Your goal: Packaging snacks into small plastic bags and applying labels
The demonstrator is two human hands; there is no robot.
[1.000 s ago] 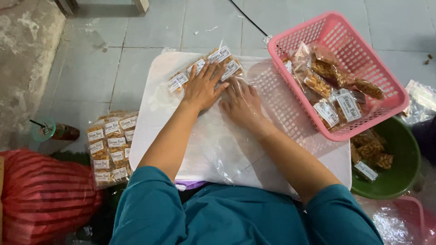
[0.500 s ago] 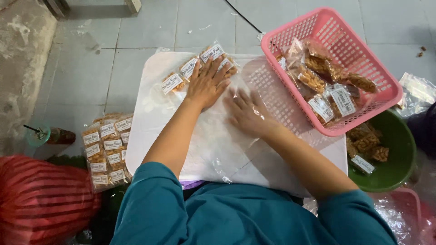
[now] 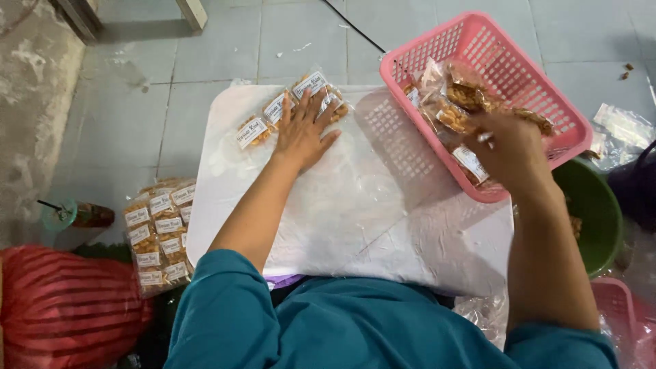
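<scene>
Already, three labelled snack packets (image 3: 290,109) are pressed flat at the white board's (image 3: 355,232) far edge by the open left hand (image 3: 301,137), while the right hand (image 3: 509,147) is closed on another packet in the still-stocked pink basket (image 3: 547,102).

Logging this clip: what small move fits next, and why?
Probably lift one packet from the basket to the row on the board: the right hand is in the basket, and the left hand presses the row flat.

Bare white board (image 3: 355,225) between hands; pink basket (image 3: 533,89) crowding its right edge.
</scene>
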